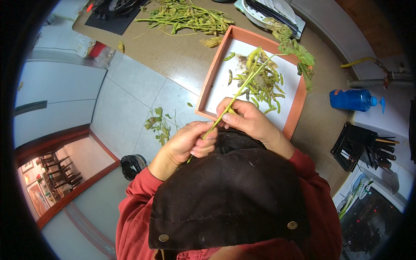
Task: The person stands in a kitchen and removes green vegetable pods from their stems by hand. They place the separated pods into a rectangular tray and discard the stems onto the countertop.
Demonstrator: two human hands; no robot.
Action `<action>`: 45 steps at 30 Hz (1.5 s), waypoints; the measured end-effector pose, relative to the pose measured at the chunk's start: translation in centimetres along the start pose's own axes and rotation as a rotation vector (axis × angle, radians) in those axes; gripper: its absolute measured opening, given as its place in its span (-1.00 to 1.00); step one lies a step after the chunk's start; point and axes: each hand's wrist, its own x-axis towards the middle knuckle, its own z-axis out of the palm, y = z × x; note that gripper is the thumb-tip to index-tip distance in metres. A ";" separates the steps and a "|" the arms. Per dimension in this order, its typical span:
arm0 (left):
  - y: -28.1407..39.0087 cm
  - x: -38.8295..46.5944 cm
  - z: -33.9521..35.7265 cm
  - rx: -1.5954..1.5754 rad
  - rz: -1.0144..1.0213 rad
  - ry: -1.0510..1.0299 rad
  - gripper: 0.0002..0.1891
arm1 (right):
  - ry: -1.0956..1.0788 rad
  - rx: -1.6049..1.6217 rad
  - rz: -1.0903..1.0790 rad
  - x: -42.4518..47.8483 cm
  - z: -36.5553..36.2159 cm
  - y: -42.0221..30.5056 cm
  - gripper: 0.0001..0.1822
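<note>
My left hand (195, 139) grips the lower end of a green soybean stalk (242, 87). Higher up the same stalk, my right hand (248, 118) has its thumb and fingers around the stem, with a yellowish pod (231, 110) beside the thumb. The stalk slants up to the right, pods hanging near its top and wilted leaves (297, 53) reaching over the tray's far right side. Beneath it, an orange-rimmed tray (213, 76) with a white bottom holds a heap of loose green and brownish pods (265, 84).
A pile of soybean stalks (191, 18) lies on the brown countertop (156, 48) beyond the tray. Plates with chopsticks (273, 14) stand back right. Along the right are a blue pump bottle (351, 100) and a knife block (360, 148). Leafy scraps (159, 125) lie on the tiled floor.
</note>
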 end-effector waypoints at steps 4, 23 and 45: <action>0.0 -0.2 2.0 0.477 0.073 0.295 -0.63 | 0.174 -0.321 0.059 -0.6 0.5 -0.2 -0.81; -2.2 -5.1 3.0 1.245 0.178 0.145 -0.64 | -0.097 -0.025 0.543 -7.2 2.4 -4.0 -0.66; -1.2 -3.4 1.6 0.748 0.339 0.639 -0.58 | 0.828 -1.456 -0.060 -5.2 -6.9 1.3 -0.71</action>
